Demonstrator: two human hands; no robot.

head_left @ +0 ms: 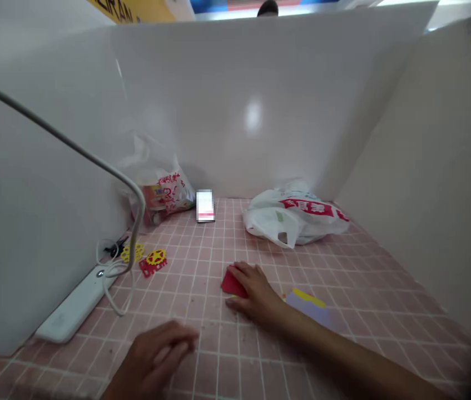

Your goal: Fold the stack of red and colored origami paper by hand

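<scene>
The left hand (158,353), blurred, is nearer than the red piece (231,284) and left of it, fingers loosely bent, holding nothing visible. The purple-and-yellow piece (310,306) lies right of the red piece. The right hand (254,286), half-open, partly covers the red piece on the tiled surface (218,369); whether it grips, I cannot tell. Beyond the red piece stand 1 phone (206,206) and 2 plastic bags (268,214).

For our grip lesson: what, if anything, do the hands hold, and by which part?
Right hand holds the red piece by its right side; left hand holds nothing visible.
</scene>
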